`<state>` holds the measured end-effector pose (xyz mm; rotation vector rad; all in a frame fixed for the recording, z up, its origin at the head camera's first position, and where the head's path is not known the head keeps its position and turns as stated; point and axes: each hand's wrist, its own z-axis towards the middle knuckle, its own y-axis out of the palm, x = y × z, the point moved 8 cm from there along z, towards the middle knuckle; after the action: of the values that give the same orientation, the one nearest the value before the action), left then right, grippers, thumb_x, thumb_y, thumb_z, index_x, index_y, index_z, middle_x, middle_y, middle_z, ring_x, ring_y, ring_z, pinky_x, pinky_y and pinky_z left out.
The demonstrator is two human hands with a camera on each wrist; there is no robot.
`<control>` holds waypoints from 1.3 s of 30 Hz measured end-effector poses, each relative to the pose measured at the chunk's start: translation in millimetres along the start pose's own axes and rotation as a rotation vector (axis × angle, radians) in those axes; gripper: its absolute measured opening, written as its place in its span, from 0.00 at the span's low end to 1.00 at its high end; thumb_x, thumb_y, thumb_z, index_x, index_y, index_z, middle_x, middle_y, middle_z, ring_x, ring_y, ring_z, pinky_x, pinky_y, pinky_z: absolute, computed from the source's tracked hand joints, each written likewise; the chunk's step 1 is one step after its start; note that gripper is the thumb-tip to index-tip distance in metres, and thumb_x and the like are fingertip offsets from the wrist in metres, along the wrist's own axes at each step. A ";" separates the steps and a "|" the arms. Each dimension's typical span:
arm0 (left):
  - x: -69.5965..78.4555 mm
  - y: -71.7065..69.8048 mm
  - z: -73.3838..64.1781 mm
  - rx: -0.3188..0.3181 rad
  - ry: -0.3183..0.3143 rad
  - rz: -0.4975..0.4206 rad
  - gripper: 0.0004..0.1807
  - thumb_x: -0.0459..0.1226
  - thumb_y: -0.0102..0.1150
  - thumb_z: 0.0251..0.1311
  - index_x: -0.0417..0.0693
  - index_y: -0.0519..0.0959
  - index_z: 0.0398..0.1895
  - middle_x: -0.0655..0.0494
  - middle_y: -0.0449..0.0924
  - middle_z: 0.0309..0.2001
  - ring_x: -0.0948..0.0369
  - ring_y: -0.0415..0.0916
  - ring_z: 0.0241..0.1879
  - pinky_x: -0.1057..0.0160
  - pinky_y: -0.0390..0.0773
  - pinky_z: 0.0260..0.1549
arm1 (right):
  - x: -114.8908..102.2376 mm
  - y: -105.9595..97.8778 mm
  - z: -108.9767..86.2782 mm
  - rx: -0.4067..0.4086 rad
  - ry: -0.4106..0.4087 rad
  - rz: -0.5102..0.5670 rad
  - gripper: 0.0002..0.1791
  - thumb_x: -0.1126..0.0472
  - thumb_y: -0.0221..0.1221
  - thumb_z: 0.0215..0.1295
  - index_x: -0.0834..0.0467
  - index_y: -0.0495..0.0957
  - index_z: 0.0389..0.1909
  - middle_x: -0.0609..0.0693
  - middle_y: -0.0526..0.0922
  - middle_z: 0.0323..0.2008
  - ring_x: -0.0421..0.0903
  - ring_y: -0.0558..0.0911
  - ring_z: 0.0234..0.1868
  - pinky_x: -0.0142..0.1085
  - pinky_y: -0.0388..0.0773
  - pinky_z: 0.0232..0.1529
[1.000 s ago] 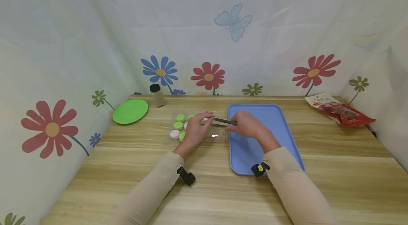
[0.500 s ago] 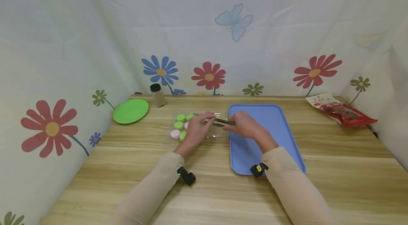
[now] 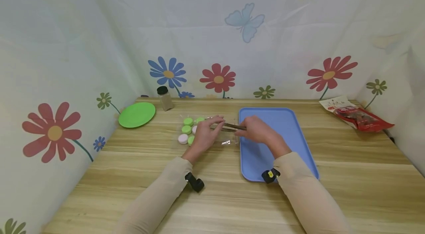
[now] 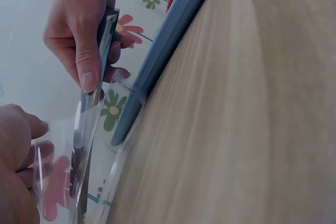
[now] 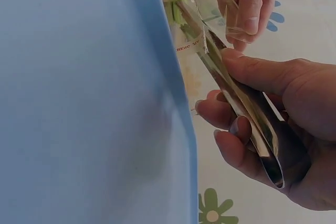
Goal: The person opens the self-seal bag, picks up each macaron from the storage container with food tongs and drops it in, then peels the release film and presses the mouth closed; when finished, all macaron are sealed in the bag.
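Observation:
Several green and pale pink macarons (image 3: 186, 129) lie in a clear plastic package (image 3: 226, 142) left of centre in the head view. My left hand (image 3: 206, 135) pinches the package's thin film (image 5: 231, 11) between thumb and fingers, holding it up at the opening. My right hand (image 3: 258, 131) grips metal tongs (image 5: 244, 98) near their bent end, thumb on one arm and fingers on the other. The tongs reach leftward into the package. Their arms stand a little apart; my left hand hides the tips in the head view, so I cannot tell whether they touch a macaron.
A blue tray (image 3: 275, 160) lies under and beside the right forearm. A green plate (image 3: 137, 115) and a black-capped jar (image 3: 165, 99) stand at the back left. A red and white snack bag (image 3: 356, 114) lies at the back right, by the curtain.
The tongs slid slightly left into the package, then back a little to the right with my right hand. My left hand keeps its hold on the film in nearly the same place.

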<state>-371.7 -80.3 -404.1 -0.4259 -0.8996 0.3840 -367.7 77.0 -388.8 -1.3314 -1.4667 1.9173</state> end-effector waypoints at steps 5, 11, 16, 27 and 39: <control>1.3 -0.6 0.8 0.001 0.014 -0.027 0.09 0.34 0.63 0.67 0.38 0.86 0.45 0.40 0.83 0.53 0.44 0.77 0.59 0.50 0.74 0.61 | -2.9 -0.9 1.1 0.018 -0.028 0.005 0.14 0.54 0.63 0.70 0.61 0.86 0.32 0.43 0.66 0.13 0.40 0.66 0.16 0.32 0.62 0.20; 1.7 -1.0 1.2 -0.007 0.009 -0.023 0.08 0.33 0.62 0.67 0.39 0.86 0.44 0.41 0.83 0.53 0.45 0.77 0.59 0.50 0.74 0.61 | -5.2 -1.5 3.0 0.030 -0.041 0.017 0.15 0.54 0.63 0.70 0.62 0.86 0.31 0.43 0.67 0.14 0.40 0.66 0.17 0.32 0.62 0.21; 2.5 -1.5 1.4 -0.008 -0.001 -0.007 0.08 0.34 0.62 0.67 0.40 0.86 0.44 0.45 0.84 0.53 0.49 0.77 0.59 0.53 0.74 0.61 | -6.2 -3.6 1.4 0.024 -0.061 0.029 0.15 0.54 0.63 0.70 0.62 0.85 0.30 0.43 0.66 0.13 0.39 0.66 0.16 0.32 0.62 0.20; 1.9 -1.6 0.2 -0.009 -0.022 -0.005 0.08 0.34 0.63 0.67 0.40 0.86 0.44 0.46 0.83 0.54 0.51 0.78 0.59 0.52 0.69 0.65 | -0.5 -10.3 -6.3 -0.032 -0.003 -0.036 0.16 0.54 0.65 0.67 0.63 0.84 0.26 0.42 0.65 0.12 0.38 0.63 0.15 0.32 0.60 0.20; 4.1 -1.4 0.0 -0.006 -0.011 -0.001 0.08 0.35 0.63 0.67 0.40 0.86 0.44 0.45 0.83 0.54 0.49 0.77 0.59 0.51 0.72 0.62 | 2.7 -9.6 -4.4 -0.010 0.005 -0.009 0.16 0.54 0.64 0.68 0.62 0.85 0.25 0.42 0.64 0.11 0.39 0.62 0.15 0.32 0.59 0.19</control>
<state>-369.2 -79.5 -400.7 -0.4291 -0.9119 0.3832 -367.5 85.0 -381.4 -1.3304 -1.4795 1.9026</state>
